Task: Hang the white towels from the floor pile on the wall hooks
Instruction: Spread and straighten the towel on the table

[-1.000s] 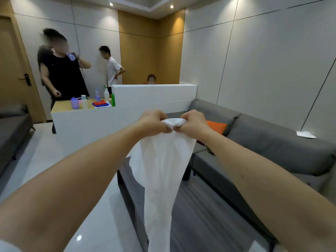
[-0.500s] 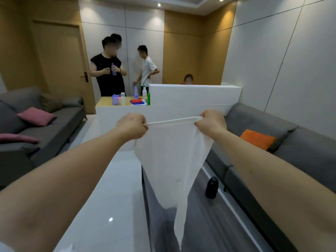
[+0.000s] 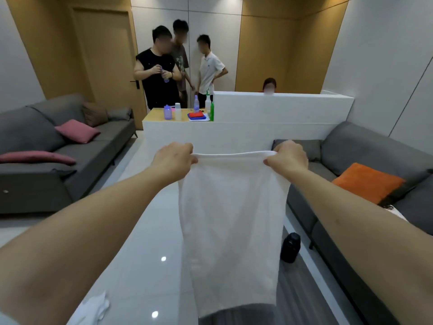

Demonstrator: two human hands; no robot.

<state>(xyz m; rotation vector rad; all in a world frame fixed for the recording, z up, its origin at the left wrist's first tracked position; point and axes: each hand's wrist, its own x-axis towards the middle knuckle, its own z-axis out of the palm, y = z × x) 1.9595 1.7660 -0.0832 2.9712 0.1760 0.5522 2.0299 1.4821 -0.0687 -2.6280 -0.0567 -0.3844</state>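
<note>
Towel [image 3: 230,231] hangs lengthwise below both fists, top hem taut between our left hand [image 3: 173,160] and right hand [image 3: 289,158], each pinching a corner; we see no hook, neither hand nearer.

Grey sofas [image 3: 70,146] flank a glossy white floor [image 3: 131,231] before a white counter [image 3: 257,127].

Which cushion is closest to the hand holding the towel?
The orange cushion on the right sofa, just beyond the right hand gripping the white towel. The two pink cushions lie on the far left sofa.
</note>
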